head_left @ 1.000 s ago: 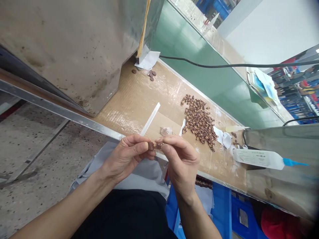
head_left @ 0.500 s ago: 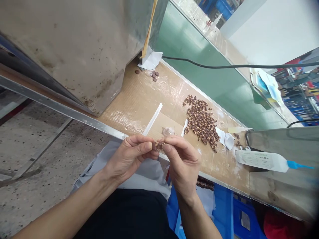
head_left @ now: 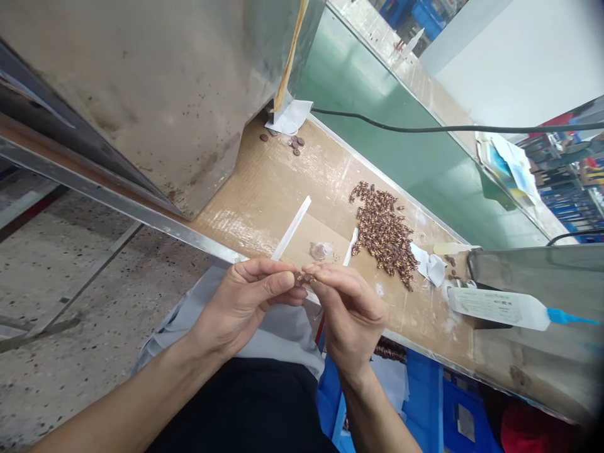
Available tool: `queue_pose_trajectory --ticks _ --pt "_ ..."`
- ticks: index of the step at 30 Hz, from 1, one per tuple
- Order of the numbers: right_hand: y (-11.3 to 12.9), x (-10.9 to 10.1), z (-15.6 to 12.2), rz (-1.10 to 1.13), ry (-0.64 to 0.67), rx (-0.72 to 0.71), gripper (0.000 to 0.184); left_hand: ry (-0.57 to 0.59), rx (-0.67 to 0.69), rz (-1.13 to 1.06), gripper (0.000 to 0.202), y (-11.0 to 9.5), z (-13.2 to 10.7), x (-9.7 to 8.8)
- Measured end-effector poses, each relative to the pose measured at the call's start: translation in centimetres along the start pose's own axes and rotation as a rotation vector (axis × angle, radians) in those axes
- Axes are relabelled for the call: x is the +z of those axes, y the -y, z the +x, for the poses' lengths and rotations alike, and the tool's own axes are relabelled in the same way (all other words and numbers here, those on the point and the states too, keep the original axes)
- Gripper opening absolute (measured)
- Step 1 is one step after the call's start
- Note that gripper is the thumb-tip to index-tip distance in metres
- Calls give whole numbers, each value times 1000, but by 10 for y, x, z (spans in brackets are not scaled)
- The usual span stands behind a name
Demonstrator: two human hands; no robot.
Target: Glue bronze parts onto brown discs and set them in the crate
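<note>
My left hand [head_left: 257, 296] pinches a small brown-and-gold piece [head_left: 304, 279] between thumb and fingers, just over the table's front edge. From the other side, the fingertips of my right hand [head_left: 352, 308] close on the same piece. Most of it is covered by the fingers, so its exact kind cannot be made out. Beyond the hands a small clear round dish [head_left: 321, 251] sits on the cardboard-covered tabletop [head_left: 264, 207]. Further right lies a heap of small brown-and-gold pieces [head_left: 384, 233] of similar colouring.
A white bottle with a blue nozzle [head_left: 500, 307] lies at the right. Several brown discs [head_left: 296, 143] lie near white paper [head_left: 292, 116] at the back. A metal box [head_left: 165, 94] stands at left. Blue crates [head_left: 422, 396] are below the table. A black cable [head_left: 401, 128] crosses behind.
The right hand's fingers have shifted slightly over the piece, and its wrist has turned a little. The left hand keeps its pinch. The whole view has moved slightly.
</note>
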State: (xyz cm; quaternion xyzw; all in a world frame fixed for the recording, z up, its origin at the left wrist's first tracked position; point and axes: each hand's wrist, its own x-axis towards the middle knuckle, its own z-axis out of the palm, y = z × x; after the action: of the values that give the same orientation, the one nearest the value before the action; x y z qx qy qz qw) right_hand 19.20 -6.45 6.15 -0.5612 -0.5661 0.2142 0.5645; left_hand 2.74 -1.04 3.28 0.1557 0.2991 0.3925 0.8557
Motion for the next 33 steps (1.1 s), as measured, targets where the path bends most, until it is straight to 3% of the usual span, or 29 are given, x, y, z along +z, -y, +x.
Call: queue_pose_trajectory --ticks 15,21,26,29,33 --pt "2 0 -2 -58 -43 -153 33 -71 61 79 22 -3 -8 15" --pt "-6 -9 -7 -41 -39 -96 30 -98 74 134 15 6 -7 14" --pt "-6 -15 -17 16 -66 -13 30 -66 96 305 19 15 -4 13" --pt "-12 -35 -24 -11 -128 10 26 -58 61 384 31 18 0 2" --pt "-41 -105 -38 -338 -327 39 18 -135 101 451 32 19 7 -20"
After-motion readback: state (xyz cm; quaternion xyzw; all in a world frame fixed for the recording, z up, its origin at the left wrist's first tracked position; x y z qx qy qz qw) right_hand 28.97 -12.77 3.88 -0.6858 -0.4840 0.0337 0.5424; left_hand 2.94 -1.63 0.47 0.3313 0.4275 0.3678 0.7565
